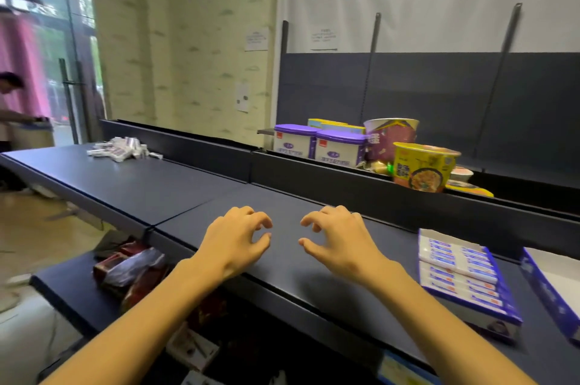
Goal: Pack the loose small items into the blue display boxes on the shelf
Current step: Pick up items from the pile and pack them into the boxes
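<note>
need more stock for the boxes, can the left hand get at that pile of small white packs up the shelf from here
Probably not without stepping left. The left hand hovers empty over the shelf, and the pile of white packs lies far off near the shelf's back left corner. Nothing stands between them; only the distance looks like a problem.

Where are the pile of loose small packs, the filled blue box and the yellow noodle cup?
pile of loose packs [120, 148], head view, middle of the heap
filled blue box [461, 275], head view, packed rows
yellow noodle cup [422, 169], head view, front wall
</note>
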